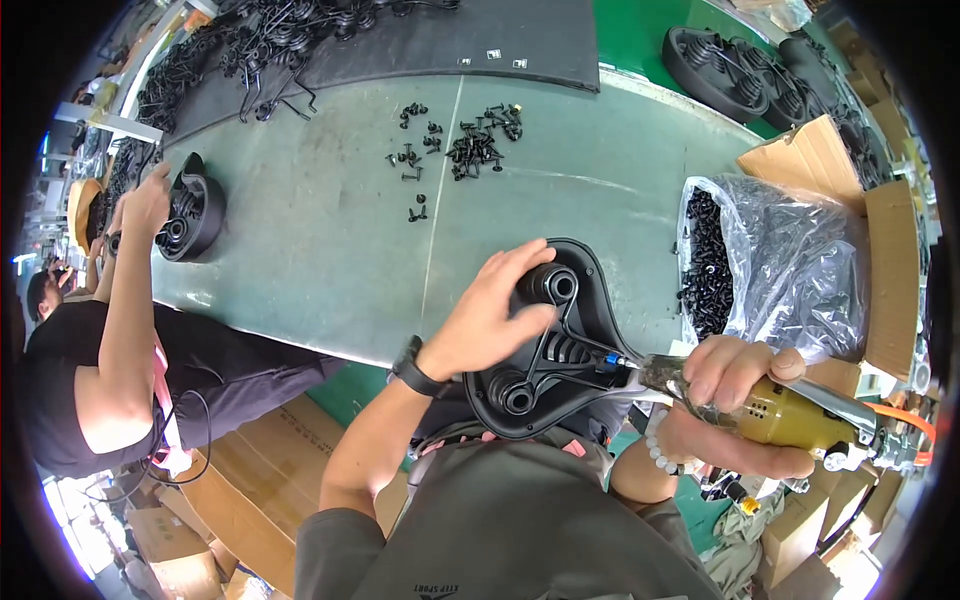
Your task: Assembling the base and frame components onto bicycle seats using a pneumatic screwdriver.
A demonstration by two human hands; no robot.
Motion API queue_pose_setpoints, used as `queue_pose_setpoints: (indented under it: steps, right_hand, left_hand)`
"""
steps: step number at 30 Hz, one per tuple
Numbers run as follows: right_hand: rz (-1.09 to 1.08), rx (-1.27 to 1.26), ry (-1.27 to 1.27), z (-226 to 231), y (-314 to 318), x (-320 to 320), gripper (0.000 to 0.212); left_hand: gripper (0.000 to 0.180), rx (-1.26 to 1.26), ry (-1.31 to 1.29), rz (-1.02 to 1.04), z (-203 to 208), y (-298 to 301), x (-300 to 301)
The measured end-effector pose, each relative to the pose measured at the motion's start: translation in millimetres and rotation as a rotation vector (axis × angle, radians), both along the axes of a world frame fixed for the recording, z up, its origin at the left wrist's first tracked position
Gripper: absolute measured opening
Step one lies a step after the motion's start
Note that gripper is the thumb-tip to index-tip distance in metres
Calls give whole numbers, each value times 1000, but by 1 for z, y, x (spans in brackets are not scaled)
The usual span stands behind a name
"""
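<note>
Black plastic fills the middle of the frame: an upturned bicycle saddle (545,345), underside up, sits at the near edge of the grey-green counter (320,230), just right of centre. Its shell is glossy black, with two coil springs and a bent wire rail running between them. The left hand (490,310) presses down on the upper spring, fingers (525,262) spread apart and flat over it, a dark watch on the wrist. The right hand (735,385), lower right, has its fingers clamped round a yellow-brown pneumatic screwdriver (790,415), whose tip meets the saddle's rail at a small blue fitting.

Packaging now: at right of the frame, a clear plastic bag (790,260) gapes open, full of small black screws, nestled in a brown cardboard box (885,270). More brown cartons (250,500) lie under the counter at lower left. At upper centre, three small white labels (492,57) sit in a row on a dark mat (450,45).

Loose black screws (470,140) lie scattered on the counter, upper centre. Tangled black wire rails (260,45) pile at upper left. At left, another person's hand (148,200) rests on a second black saddle (190,215). More saddles (730,65) are stacked at upper right
</note>
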State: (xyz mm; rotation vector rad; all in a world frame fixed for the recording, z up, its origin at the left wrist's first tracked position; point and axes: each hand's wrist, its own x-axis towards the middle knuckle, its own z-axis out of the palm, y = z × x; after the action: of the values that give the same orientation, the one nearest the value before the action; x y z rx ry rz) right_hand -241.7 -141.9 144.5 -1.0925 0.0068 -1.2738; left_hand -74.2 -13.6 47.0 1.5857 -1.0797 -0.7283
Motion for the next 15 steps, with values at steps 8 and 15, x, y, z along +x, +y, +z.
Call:
queue_pose_setpoints:
  steps: [8,15]
  right_hand:
    - [-3,28,34,1,-5,6,84]
    - [200,-244,65,-6,-7,28,95]
  left_hand:
    - [72,95,-227,80,-3,-3,-20]
    - [70,44,-291,17,-4,0,-19]
